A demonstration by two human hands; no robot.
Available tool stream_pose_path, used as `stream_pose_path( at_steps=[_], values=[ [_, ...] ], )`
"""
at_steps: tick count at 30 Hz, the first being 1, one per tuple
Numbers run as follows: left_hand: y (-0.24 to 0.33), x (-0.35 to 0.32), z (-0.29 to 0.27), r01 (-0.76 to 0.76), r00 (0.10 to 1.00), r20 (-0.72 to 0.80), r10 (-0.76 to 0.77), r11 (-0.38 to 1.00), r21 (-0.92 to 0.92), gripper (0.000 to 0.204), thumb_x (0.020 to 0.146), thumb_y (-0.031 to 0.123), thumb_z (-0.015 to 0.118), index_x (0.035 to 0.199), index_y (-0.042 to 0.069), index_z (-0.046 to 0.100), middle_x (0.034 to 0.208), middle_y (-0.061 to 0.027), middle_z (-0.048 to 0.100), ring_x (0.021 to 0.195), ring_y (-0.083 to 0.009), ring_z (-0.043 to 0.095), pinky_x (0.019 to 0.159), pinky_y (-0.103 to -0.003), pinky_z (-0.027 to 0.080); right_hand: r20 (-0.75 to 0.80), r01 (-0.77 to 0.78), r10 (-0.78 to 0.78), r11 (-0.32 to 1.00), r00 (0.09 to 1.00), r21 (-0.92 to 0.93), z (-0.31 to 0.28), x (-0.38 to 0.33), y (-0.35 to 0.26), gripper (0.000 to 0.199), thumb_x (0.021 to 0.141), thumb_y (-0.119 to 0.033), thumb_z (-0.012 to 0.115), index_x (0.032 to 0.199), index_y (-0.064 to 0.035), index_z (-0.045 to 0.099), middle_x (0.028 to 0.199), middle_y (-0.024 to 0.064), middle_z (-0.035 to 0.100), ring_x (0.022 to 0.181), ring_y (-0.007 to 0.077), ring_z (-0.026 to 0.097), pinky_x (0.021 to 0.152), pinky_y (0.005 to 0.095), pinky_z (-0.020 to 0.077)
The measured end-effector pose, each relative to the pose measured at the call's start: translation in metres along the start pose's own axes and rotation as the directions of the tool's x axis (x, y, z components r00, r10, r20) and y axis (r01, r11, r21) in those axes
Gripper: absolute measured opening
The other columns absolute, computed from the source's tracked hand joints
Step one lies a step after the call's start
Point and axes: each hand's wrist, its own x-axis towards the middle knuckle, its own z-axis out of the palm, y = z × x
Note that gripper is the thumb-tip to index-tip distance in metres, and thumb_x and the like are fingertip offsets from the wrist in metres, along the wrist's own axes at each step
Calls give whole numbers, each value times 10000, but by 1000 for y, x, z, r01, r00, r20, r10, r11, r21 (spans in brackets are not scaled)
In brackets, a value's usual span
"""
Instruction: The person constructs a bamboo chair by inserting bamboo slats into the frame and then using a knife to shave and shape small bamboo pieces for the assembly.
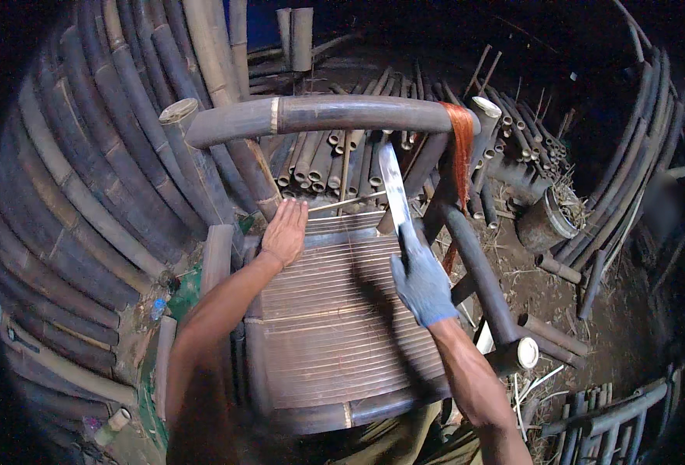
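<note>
A dark bamboo chair stands before me, its slatted seat [342, 318] facing up and its thick back rail [342, 114] at the far side. In a grey-blue glove, my right hand [421, 283] is closed around the handle of a large knife [393, 184], whose long bright blade points away over the seat's back right. My bare left hand [283, 234] lies with fingers stretched out at the seat's far left corner, against a bamboo post. Beside its fingertips a thin pale bamboo strip [350, 203] crosses the back of the seat. Orange strands [459, 147] hang over the rail's right end.
Long bamboo poles [86, 163] lean along the left. Cut bamboo lengths [319, 167] lie stacked behind the chair. A bucket [548, 219] of shavings stands at the right, with loose bamboo pieces [555, 337] on the ground. Another bamboo frame [614, 418] is at lower right.
</note>
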Motion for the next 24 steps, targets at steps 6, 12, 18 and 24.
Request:
stream_pose_path(
  at_steps=[6, 12, 18, 24],
  values=[
    [8, 7, -6, 26, 994, 102, -26, 1000, 9, 617, 900, 165, 453, 1439, -114, 346, 1430, -274, 455, 1417, -359, 353, 1232, -449, 133, 27, -96, 96, 995, 995, -4, 39, 37, -8, 652, 895, -196, 578, 1500, -181, 334, 925, 307, 650, 835, 471, 649, 736, 567, 520],
    [1, 3, 6, -17, 992, 129, 15, 1000, 17, 661, 889, 164, 478, 1455, -130, 302, 1455, -292, 415, 1436, -381, 315, 1233, -452, 125, 117, -65, 63, 998, 991, 9, 57, 55, 4, 606, 896, -192, 559, 1472, -153, 375, 948, 310, 657, 875, 467, 652, 771, 555, 517],
    [8, 0, 3, -88, 985, 160, 70, 990, 107, 630, 925, 188, 429, 1461, -118, 306, 1452, -285, 419, 1432, -383, 320, 1227, -450, 139, 225, -57, 63, 998, 972, -31, 59, 46, 13, 650, 911, -175, 561, 1506, -82, 316, 1057, 319, 635, 932, 488, 626, 813, 543, 504],
    [6, -1, 4, -93, 989, 125, 78, 989, 113, 617, 922, 195, 431, 1448, -116, 344, 1416, -282, 449, 1416, -374, 347, 1223, -430, 158, -56, -30, 36, 995, 998, 90, 76, 27, 0, 632, 927, -181, 538, 1510, -103, 309, 938, 303, 632, 853, 478, 627, 749, 552, 509]
  ],
)
